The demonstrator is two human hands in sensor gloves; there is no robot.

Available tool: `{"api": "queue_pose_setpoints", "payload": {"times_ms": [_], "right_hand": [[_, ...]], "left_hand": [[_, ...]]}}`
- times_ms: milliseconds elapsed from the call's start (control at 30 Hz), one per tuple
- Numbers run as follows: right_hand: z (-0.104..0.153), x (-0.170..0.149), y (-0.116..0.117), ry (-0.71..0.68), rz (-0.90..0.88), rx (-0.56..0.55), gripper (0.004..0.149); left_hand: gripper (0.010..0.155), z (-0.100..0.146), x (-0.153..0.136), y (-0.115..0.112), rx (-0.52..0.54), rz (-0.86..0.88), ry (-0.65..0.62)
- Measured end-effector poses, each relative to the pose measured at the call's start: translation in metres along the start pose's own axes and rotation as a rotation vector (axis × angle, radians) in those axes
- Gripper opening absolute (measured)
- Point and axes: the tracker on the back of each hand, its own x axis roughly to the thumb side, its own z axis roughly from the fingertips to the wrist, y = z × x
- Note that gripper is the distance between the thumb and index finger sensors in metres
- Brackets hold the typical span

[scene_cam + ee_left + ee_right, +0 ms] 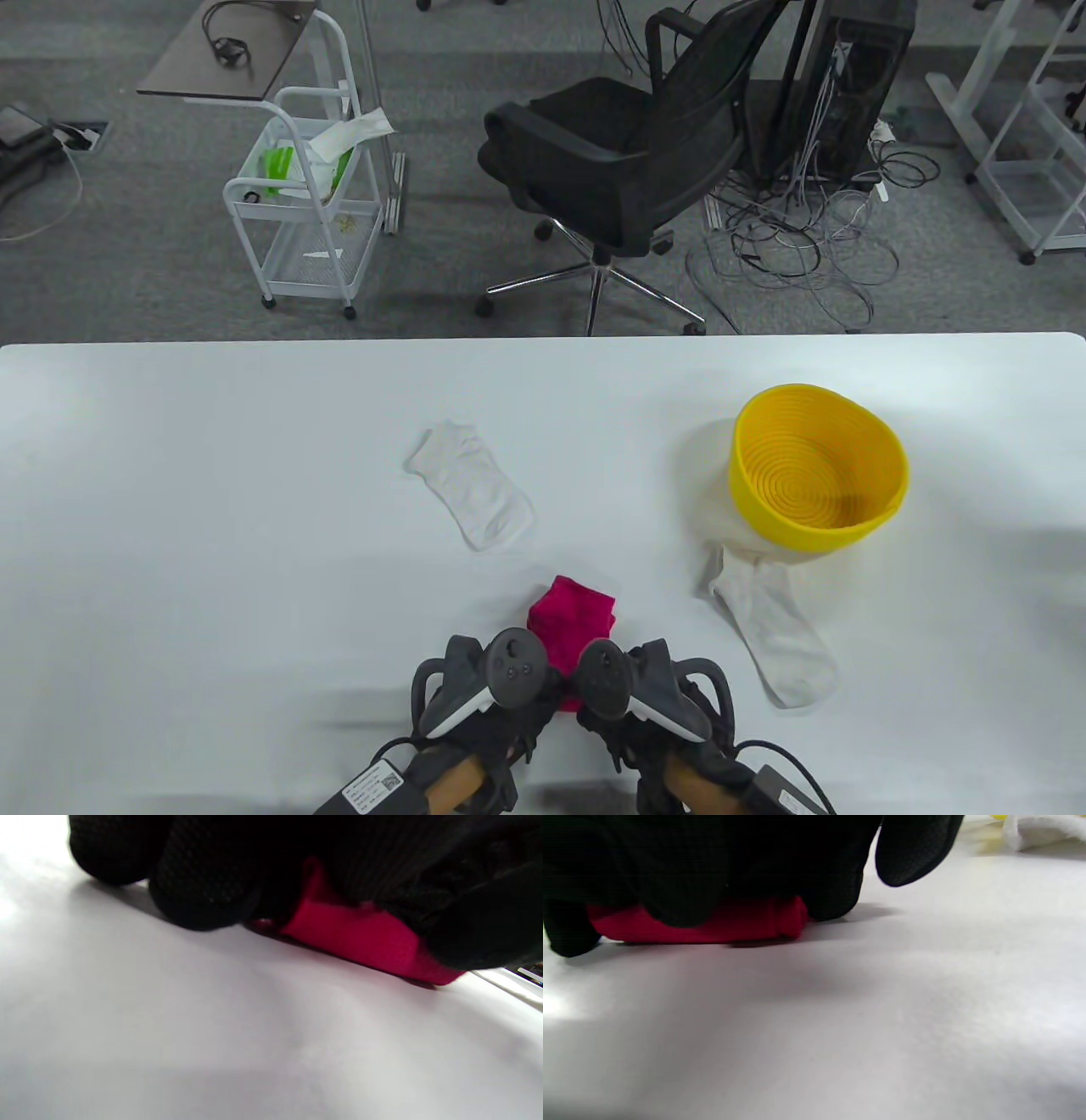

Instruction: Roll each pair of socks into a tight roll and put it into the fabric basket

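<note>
Both hands sit at the table's near edge: our left hand [475,688] and right hand [653,692] curl their gloved fingers [683,895] over the magenta sock pair [570,626], gripping it against the white table [212,509]. We judge rolling is under way; next we must wind it tighter, then carry it right to the yellow fabric basket [882,475], which holds nothing. One white sock [472,495] lies beyond; another white sock [776,624] lies across that path, its top touching the basket.
</note>
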Motion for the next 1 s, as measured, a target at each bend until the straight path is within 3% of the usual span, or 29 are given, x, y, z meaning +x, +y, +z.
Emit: {"api": "queue_pose_setpoints", "payload": {"times_ms": [200, 367, 567, 733, 867, 1000], "right_hand": [[0.0, 0.002, 0.002, 0.005, 0.027, -0.018, 0.049], [0.0, 0.002, 0.002, 0.016, 0.018, -0.025, 0.046], [-0.001, 0.001, 0.002, 0.027, -0.01, -0.041, 0.042], [-0.001, -0.001, 0.0, 0.026, -0.024, -0.043, 0.041], [0.004, -0.002, -0.011, -0.02, -0.061, -0.095, 0.04], [0.01, 0.0, -0.014, -0.082, -0.09, -0.062, 0.04]], "left_hand": [[0.047, 0.005, 0.001, 0.01, 0.069, 0.003, 0.01], [0.044, 0.004, 0.003, 0.006, 0.041, -0.032, -0.002], [0.053, 0.002, 0.004, 0.0, 0.004, -0.052, -0.013], [0.043, 0.0, 0.004, 0.001, 0.019, -0.032, -0.01], [0.042, 0.0, 0.002, 0.0, 0.017, -0.022, -0.014], [0.042, 0.0, 0.001, 0.0, 0.011, -0.009, -0.006]]}}
